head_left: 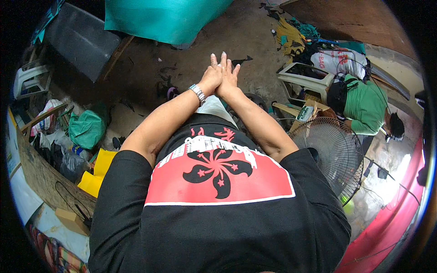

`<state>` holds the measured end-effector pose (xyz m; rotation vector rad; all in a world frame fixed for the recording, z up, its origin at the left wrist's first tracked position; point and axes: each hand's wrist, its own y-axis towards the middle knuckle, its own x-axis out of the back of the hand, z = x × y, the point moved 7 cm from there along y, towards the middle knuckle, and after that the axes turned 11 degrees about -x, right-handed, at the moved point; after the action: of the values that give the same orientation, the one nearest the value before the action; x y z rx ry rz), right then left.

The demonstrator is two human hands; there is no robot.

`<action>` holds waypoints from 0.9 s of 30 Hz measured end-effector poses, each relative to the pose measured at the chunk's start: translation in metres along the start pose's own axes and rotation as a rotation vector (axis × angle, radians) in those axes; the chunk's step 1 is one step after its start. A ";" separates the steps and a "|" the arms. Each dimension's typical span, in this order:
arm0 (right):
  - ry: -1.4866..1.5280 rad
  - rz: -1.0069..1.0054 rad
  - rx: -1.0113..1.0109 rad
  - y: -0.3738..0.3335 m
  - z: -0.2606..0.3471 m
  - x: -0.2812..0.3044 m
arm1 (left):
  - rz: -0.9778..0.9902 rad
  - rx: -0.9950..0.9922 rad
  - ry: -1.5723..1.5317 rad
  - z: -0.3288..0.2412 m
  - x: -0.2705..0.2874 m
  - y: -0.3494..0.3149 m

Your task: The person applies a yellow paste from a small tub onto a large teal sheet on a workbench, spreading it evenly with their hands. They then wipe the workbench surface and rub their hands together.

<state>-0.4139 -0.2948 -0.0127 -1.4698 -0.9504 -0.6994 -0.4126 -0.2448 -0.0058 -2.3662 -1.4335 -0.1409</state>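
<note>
My left hand [211, 79], with a silver-coloured metal watch [198, 94] on its wrist, is pressed against my right hand [228, 80] out in front of my body. Its fingers look curled over the thumb side of the right hand, though the overlap hides part of them. Several fingers of my right hand stretch forward and stand apart. No tool or object shows in either hand. Below the hands, light-coloured cloth [215, 108] covers my lap.
A teal sheet [164, 18] hangs over the front, beside a dark panel [77, 38]. On my right are a fan [330, 152], a pale plastic stool [314, 75], a white bag [337, 61] and a bent-over person in green [366, 104]. Bags [86, 128] and yellow material [104, 166] lie left.
</note>
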 end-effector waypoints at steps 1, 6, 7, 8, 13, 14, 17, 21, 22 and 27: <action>-0.005 0.018 0.009 -0.003 0.001 0.003 | 0.013 0.014 0.013 0.006 0.003 0.001; -0.102 -0.002 0.056 -0.007 0.003 0.022 | -0.312 0.312 -0.574 0.033 -0.003 0.004; -0.075 -0.021 0.079 -0.008 0.005 0.024 | -0.330 0.288 -0.670 0.035 -0.004 0.007; -0.053 -0.064 0.102 -0.009 0.007 0.028 | -0.353 0.297 -0.674 0.041 0.000 0.009; 0.045 -0.120 0.167 -0.022 0.019 0.033 | -0.294 0.348 -0.965 0.062 -0.002 0.017; 0.113 -0.168 0.212 -0.028 0.023 0.039 | -0.333 0.345 -0.955 0.065 0.004 0.017; 0.180 -0.196 0.307 -0.047 0.029 0.053 | -0.431 0.459 -0.985 0.070 0.019 0.015; 0.304 -0.294 0.420 -0.066 0.017 0.073 | -0.375 0.544 -1.032 0.059 0.041 0.004; 0.300 -0.313 0.408 -0.065 0.010 0.075 | -0.439 0.543 -1.015 0.054 0.044 -0.002; 0.109 -0.390 0.279 -0.035 -0.009 0.058 | -0.083 0.159 -0.614 0.009 0.012 -0.011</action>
<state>-0.4148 -0.2946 0.0559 -1.0012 -1.2118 -0.8785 -0.4174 -0.2265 -0.0084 -2.3163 -1.7186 0.7096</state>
